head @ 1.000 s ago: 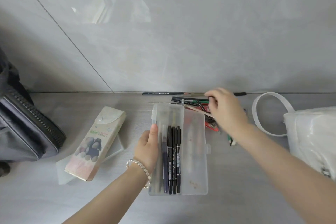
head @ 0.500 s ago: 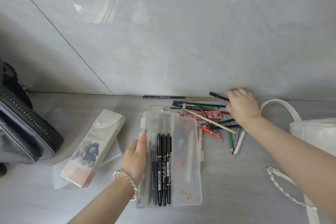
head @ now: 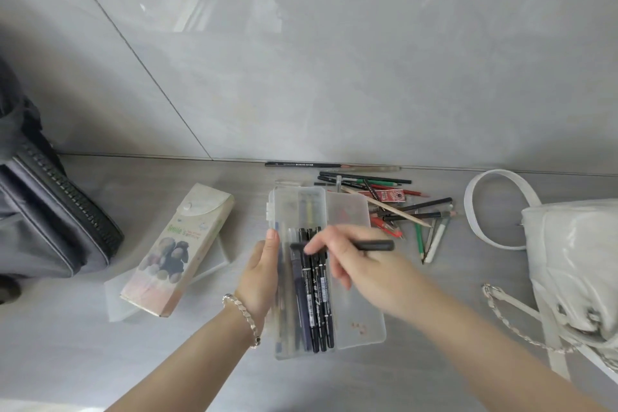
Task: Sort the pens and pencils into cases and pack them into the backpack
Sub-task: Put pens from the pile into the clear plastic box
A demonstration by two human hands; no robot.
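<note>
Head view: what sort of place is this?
Probably an indoor floor against a glossy tiled wall, perhaps a home: a backpack, white handbag and loose pens lie on it.

Your left forearm enters from lower left; left hand fingers straight, together, pointing away, resting along the left edge of the clear case | your right forearm enters from lower right; right hand fingers curled, pinching a black pen crosswise | 2 hands near, apart
</note>
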